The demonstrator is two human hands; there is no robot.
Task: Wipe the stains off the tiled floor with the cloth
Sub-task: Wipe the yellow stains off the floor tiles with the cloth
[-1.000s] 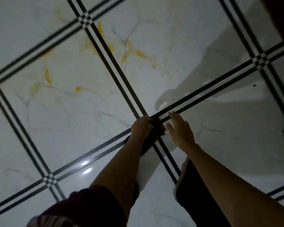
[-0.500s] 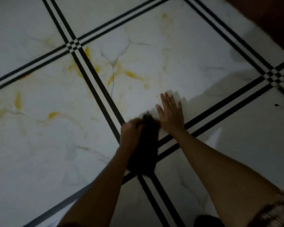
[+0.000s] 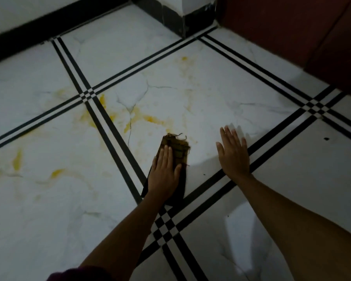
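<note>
On the white tiled floor [image 3: 221,82]: cloth [image 3: 177,146], dark and frayed at its far end, flat just right of a black tile line. Left hand [image 3: 164,175] flat on cloth, fingers extended, pressing, not gripping. Right hand [image 3: 233,153] open, empty, palm on floor beside cloth. Yellow stains [image 3: 148,118] just beyond cloth, more at left.

white tiled floor [image 3: 190,94] with black stripes carries yellow stains [image 3: 148,118], a dark cloth [image 3: 180,147].
</note>
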